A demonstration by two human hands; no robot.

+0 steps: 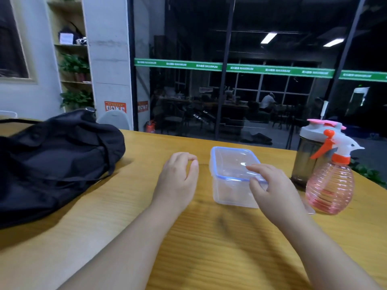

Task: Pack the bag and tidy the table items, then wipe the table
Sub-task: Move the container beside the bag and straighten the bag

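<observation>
Table (209, 248): yellow wood grain, both bare forearms reaching over it from the near edge.
Left hand (178, 178): hovers just left of the container, fingers loosely curled, thumb and forefinger close together, nothing in them.
Right hand (272, 189): at the container's near right corner, fingers bent, forefinger laid over the lid, thumb against the near wall; whether it truly grips is hard to tell.
Container (232, 174): clear plastic box with blue-rimmed lid on, standing mid-table between the hands.
Spray bottle (330, 181): pink ribbed body, orange trigger, white head, right of the container.
Shaker bottle (305, 158): dark smoky, grey-and-pink lid, just behind the spray bottle.
Bag (52, 160): black fabric, slumped on the table's left, well apart from the container.
</observation>
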